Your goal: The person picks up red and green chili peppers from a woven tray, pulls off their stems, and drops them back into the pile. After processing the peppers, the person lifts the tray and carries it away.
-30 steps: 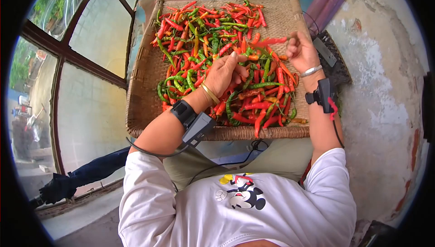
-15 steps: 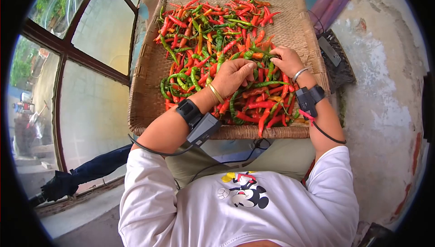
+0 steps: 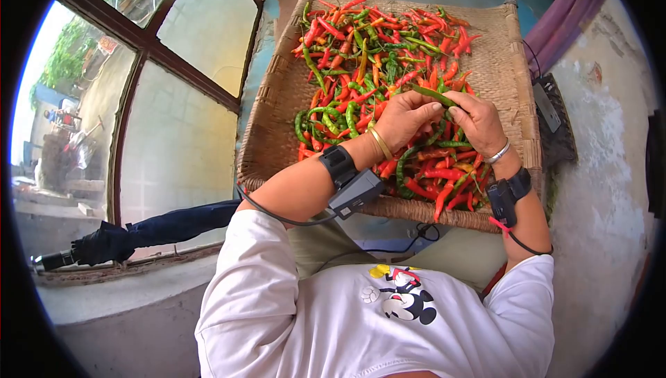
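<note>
A large woven bed-like tray (image 3: 269, 111) holds a heap of red, green and orange chili peppers (image 3: 437, 173) in front of me. Over the heap, my left hand (image 3: 406, 123) and my right hand (image 3: 480, 125) meet with fingers pinched together. Between their fingertips lies a green chili pepper (image 3: 431, 94), held slantwise by both. Its right end is partly hidden by my right fingers. Some green curled peppers (image 3: 326, 121) lie left of my left hand.
A dark folded umbrella (image 3: 173, 231) leans along the window (image 3: 180, 100) at left. Right of the tray are a black basket-like object (image 3: 558, 118) and a worn wall (image 3: 610, 142). Cables from my wrist devices hang near the tray's front edge.
My hands have come together from apart, and a green chili pepper is now between them. The view has shifted, so the tray sits farther right.
</note>
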